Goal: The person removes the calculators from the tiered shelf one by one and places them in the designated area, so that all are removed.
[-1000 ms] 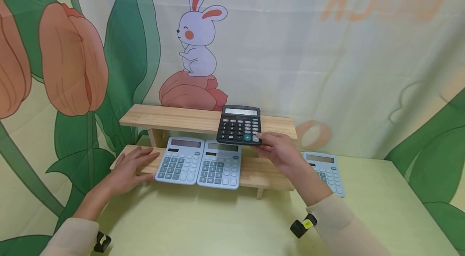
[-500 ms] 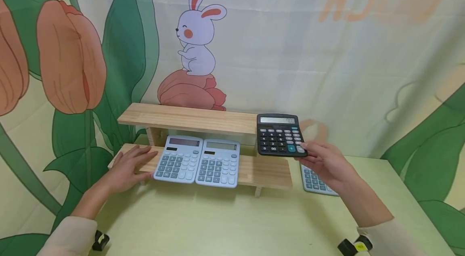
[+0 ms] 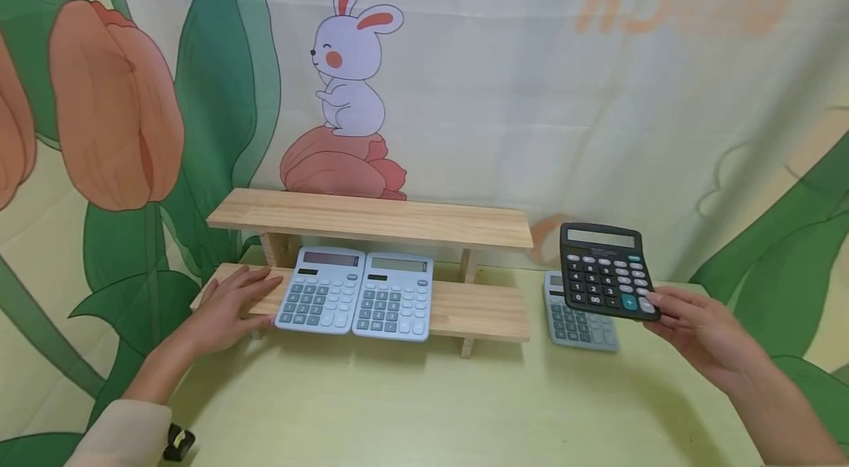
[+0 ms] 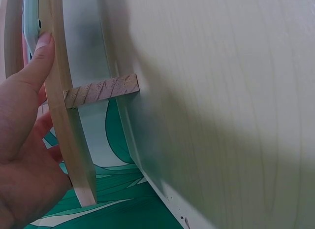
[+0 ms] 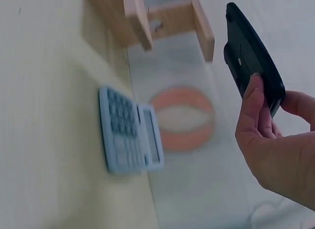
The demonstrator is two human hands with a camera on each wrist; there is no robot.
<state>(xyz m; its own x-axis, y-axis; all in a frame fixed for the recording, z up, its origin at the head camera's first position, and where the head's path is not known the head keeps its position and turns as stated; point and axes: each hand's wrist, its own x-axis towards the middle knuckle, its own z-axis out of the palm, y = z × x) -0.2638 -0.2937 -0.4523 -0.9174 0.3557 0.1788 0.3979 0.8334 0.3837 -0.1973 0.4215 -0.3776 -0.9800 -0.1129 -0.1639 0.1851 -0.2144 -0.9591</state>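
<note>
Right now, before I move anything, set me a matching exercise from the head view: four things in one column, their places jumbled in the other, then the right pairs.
Things
1. Black calculator
2. Pair of light-blue calculators
3. Lone light-blue calculator
4. Left hand

Places
A. On the table, right of the wooden stand
B. Held in the air by the right hand
C. At the left end of the lower tier
D. Side by side on the lower tier

Pairs: 1-B, 2-D, 3-A, 4-C
</note>
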